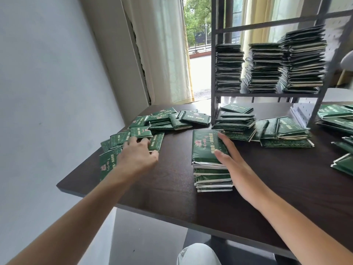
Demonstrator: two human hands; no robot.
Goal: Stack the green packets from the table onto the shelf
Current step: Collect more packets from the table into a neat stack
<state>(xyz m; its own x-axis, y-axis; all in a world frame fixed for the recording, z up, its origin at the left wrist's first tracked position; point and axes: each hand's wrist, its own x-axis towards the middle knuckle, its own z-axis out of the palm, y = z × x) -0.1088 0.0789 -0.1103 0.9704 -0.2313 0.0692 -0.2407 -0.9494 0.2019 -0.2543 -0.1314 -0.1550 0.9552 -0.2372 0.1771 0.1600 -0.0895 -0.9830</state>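
Observation:
A neat stack of green packets stands on the dark table in front of me. My right hand rests against the stack's right side, thumb on its top packet and fingers straight. My left hand reaches over loose green packets scattered at the table's left corner, its fingers bent down onto one of them; whether it grips that packet is hidden. The grey metal shelf at the back holds three tall stacks of packets.
More loose packets and low piles lie under and beside the shelf, and others at the table's right edge. A white wall runs along the left, with a curtain and window behind. My knee shows below the table edge.

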